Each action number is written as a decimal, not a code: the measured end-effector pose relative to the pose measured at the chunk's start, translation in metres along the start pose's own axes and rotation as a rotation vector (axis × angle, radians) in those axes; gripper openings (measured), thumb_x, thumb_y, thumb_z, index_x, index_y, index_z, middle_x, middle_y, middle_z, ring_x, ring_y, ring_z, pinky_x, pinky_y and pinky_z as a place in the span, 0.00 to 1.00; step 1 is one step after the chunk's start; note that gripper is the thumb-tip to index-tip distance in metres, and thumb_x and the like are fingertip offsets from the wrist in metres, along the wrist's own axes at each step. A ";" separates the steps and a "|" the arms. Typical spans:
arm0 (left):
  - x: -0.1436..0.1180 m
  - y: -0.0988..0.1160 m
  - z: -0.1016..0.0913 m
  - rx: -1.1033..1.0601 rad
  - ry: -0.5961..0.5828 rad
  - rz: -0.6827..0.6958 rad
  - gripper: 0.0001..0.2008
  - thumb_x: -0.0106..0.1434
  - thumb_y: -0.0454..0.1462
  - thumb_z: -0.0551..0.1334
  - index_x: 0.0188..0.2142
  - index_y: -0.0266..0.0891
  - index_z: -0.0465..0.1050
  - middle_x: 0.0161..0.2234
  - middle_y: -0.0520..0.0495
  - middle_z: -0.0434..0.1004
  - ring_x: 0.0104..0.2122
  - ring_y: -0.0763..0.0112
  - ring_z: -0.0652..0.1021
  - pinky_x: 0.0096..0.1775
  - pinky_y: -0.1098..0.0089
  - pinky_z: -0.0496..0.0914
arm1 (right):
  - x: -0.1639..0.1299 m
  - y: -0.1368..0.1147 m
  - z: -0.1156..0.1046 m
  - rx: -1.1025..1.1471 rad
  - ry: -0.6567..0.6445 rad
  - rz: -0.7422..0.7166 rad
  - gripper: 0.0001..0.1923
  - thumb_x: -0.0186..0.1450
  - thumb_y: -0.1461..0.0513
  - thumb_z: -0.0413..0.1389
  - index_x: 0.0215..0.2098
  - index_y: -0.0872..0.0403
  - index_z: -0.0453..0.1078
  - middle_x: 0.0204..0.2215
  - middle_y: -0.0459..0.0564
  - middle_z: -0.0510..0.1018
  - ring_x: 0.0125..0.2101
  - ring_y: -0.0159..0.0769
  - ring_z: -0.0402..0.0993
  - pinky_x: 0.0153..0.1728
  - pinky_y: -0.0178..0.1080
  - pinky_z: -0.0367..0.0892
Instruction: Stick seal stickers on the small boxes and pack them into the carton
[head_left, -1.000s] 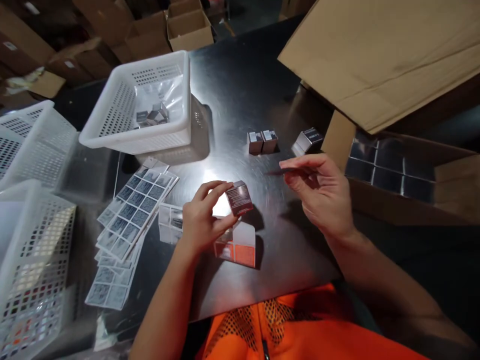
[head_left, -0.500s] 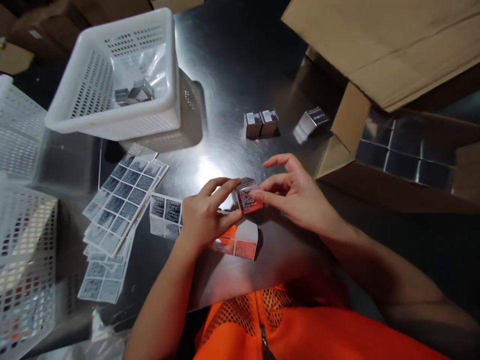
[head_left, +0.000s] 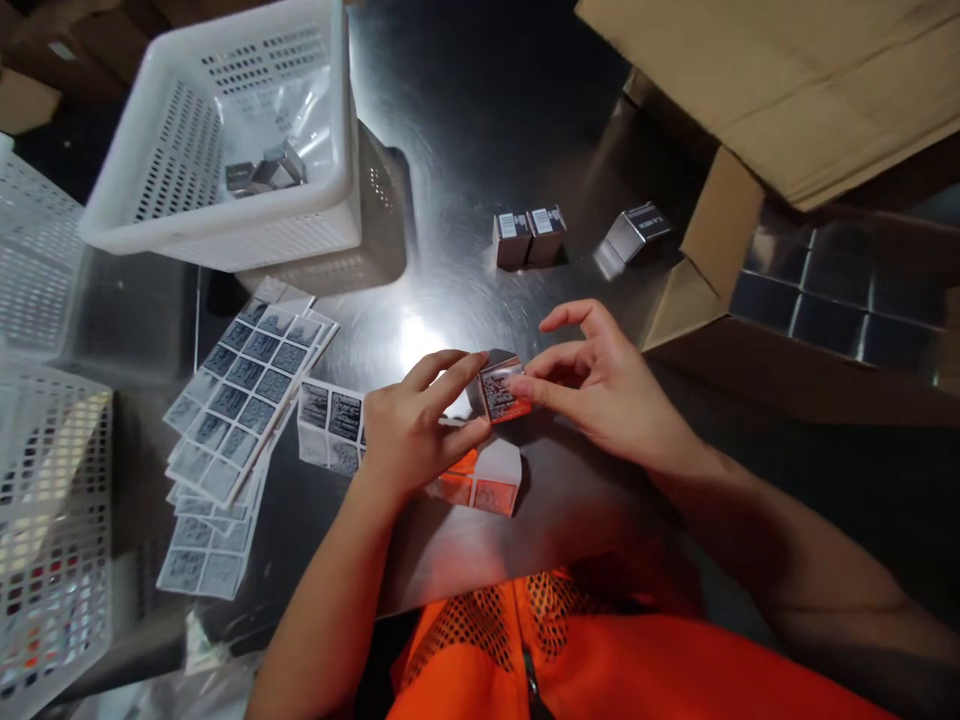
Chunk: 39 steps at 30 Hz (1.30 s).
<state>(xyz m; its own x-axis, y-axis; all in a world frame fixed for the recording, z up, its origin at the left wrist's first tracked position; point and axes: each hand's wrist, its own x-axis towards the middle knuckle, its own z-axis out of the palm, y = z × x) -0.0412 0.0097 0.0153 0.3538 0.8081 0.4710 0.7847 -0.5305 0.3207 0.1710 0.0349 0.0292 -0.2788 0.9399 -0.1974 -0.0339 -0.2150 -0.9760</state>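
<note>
1. Two hands meet over the near middle of the dark metal worktop (head_left: 480,120), above an orange mesh vest (head_left: 570,650) at the bottom edge.
2. Left hand (head_left: 409,430): fingers curled, thumb and fingertips pinching the left side of a small box (head_left: 501,388) held just above the worktop.
3. Right hand (head_left: 600,385): thumb and forefinger closed on the right side of the same small box, remaining fingers spread and raised.
4. Directly beneath the left hand lies a label sheet with orange squares (head_left: 480,485), partly hidden by the wrist.
5. Just left of that hand sits a short strip of grey printed labels (head_left: 330,425); further left, a fanned stack of label sheets (head_left: 240,400) overlaps toward the near edge.
6. At the far left stand white perforated baskets (head_left: 45,480), cut off by the frame.
7. Beyond the hands, well apart, two small boxes (head_left: 529,235) stand touching side by side; a third, tilted silver box (head_left: 637,232) lies near them to the right.
8. An open cardboard carton (head_left: 705,225) on the right holds rows of silver boxes (head_left: 832,305), its flap crossing the top right corner.
9. Farthest left, a white basket (head_left: 247,225) sits raised on another, holding a few silver boxes on clear plastic.
</note>
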 end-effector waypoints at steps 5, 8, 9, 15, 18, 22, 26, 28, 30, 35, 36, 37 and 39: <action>0.000 -0.001 0.001 0.005 0.015 0.016 0.21 0.64 0.47 0.68 0.53 0.41 0.79 0.47 0.45 0.85 0.42 0.66 0.85 0.31 0.72 0.73 | -0.001 -0.001 0.000 -0.017 0.002 -0.010 0.32 0.55 0.53 0.73 0.45 0.48 0.56 0.25 0.40 0.81 0.25 0.33 0.78 0.27 0.34 0.68; 0.000 -0.001 0.000 0.004 0.013 0.029 0.22 0.64 0.48 0.69 0.53 0.39 0.78 0.47 0.45 0.85 0.42 0.66 0.85 0.32 0.73 0.73 | -0.001 -0.002 0.000 -0.024 0.010 -0.007 0.33 0.54 0.52 0.73 0.44 0.48 0.56 0.25 0.40 0.81 0.25 0.33 0.78 0.27 0.34 0.68; 0.000 -0.001 0.000 0.004 0.015 0.034 0.22 0.64 0.48 0.69 0.53 0.39 0.78 0.47 0.45 0.85 0.42 0.67 0.85 0.31 0.73 0.73 | -0.001 -0.002 0.000 -0.031 0.017 -0.003 0.33 0.54 0.52 0.73 0.44 0.48 0.56 0.25 0.40 0.81 0.25 0.33 0.78 0.27 0.34 0.68; 0.000 0.000 0.000 0.020 0.012 0.048 0.21 0.66 0.47 0.67 0.53 0.38 0.78 0.47 0.44 0.85 0.41 0.66 0.85 0.30 0.72 0.72 | -0.005 0.001 0.006 -0.122 0.095 -0.042 0.31 0.56 0.52 0.71 0.46 0.48 0.58 0.25 0.39 0.80 0.24 0.34 0.78 0.27 0.36 0.69; -0.001 0.001 0.002 0.026 0.014 0.059 0.21 0.67 0.48 0.66 0.53 0.38 0.78 0.46 0.43 0.85 0.40 0.66 0.85 0.29 0.72 0.71 | -0.008 0.002 0.009 -0.201 0.174 -0.091 0.29 0.57 0.55 0.71 0.47 0.47 0.59 0.25 0.38 0.80 0.25 0.35 0.78 0.28 0.37 0.70; -0.001 0.001 0.003 0.008 0.011 0.053 0.22 0.67 0.50 0.65 0.53 0.39 0.77 0.47 0.43 0.85 0.41 0.65 0.85 0.30 0.72 0.72 | -0.006 0.000 0.002 -0.419 0.284 -0.132 0.31 0.54 0.54 0.73 0.47 0.47 0.61 0.21 0.36 0.72 0.22 0.33 0.71 0.26 0.37 0.64; 0.000 0.002 0.001 -0.030 0.028 0.005 0.21 0.65 0.48 0.67 0.53 0.41 0.77 0.47 0.44 0.85 0.44 0.64 0.85 0.35 0.72 0.74 | 0.003 0.002 -0.008 -0.507 0.359 -0.216 0.36 0.47 0.51 0.77 0.46 0.47 0.63 0.24 0.37 0.66 0.23 0.31 0.64 0.25 0.37 0.61; 0.000 0.001 0.000 -0.042 0.041 -0.013 0.21 0.63 0.47 0.69 0.53 0.42 0.77 0.47 0.45 0.85 0.44 0.64 0.85 0.37 0.71 0.75 | 0.007 0.006 -0.010 -0.420 0.316 -0.245 0.30 0.55 0.51 0.73 0.46 0.47 0.63 0.26 0.39 0.68 0.25 0.32 0.67 0.27 0.37 0.64; 0.000 -0.001 -0.003 -0.044 0.073 -0.037 0.22 0.61 0.46 0.71 0.53 0.42 0.77 0.46 0.46 0.85 0.42 0.64 0.84 0.38 0.70 0.75 | 0.009 0.009 -0.010 -0.339 0.306 -0.285 0.22 0.63 0.51 0.67 0.47 0.46 0.62 0.28 0.40 0.70 0.28 0.33 0.70 0.30 0.38 0.68; 0.002 -0.006 -0.006 -0.026 0.155 -0.109 0.23 0.60 0.45 0.72 0.52 0.40 0.76 0.46 0.45 0.85 0.42 0.63 0.84 0.41 0.69 0.75 | 0.001 0.010 -0.001 -0.318 0.329 -0.457 0.13 0.68 0.53 0.62 0.45 0.47 0.65 0.33 0.44 0.73 0.34 0.35 0.74 0.40 0.40 0.72; 0.002 -0.007 -0.006 -0.018 0.168 -0.130 0.23 0.60 0.45 0.72 0.52 0.40 0.76 0.46 0.44 0.85 0.42 0.63 0.84 0.41 0.69 0.76 | -0.002 0.009 0.001 -0.345 0.297 -0.506 0.14 0.67 0.53 0.64 0.44 0.47 0.66 0.33 0.44 0.74 0.34 0.35 0.75 0.41 0.41 0.72; 0.002 -0.008 -0.005 -0.009 0.183 -0.153 0.24 0.60 0.46 0.72 0.53 0.39 0.76 0.46 0.44 0.85 0.42 0.63 0.84 0.42 0.68 0.76 | -0.005 0.009 0.003 -0.378 0.240 -0.557 0.16 0.65 0.53 0.66 0.44 0.48 0.67 0.33 0.44 0.76 0.33 0.35 0.75 0.41 0.41 0.73; 0.002 -0.009 -0.004 0.007 0.215 -0.204 0.25 0.60 0.46 0.72 0.53 0.38 0.76 0.46 0.43 0.85 0.42 0.63 0.84 0.42 0.68 0.75 | -0.008 0.009 0.006 -0.440 0.073 -0.640 0.20 0.61 0.53 0.71 0.44 0.49 0.69 0.34 0.44 0.78 0.33 0.35 0.76 0.41 0.40 0.73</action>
<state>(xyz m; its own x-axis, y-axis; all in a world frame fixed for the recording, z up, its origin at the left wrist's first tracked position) -0.0500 0.0151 0.0166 0.0734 0.8248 0.5607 0.8322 -0.3604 0.4213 0.1674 0.0240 0.0226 -0.2691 0.8640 0.4256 0.2208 0.4855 -0.8459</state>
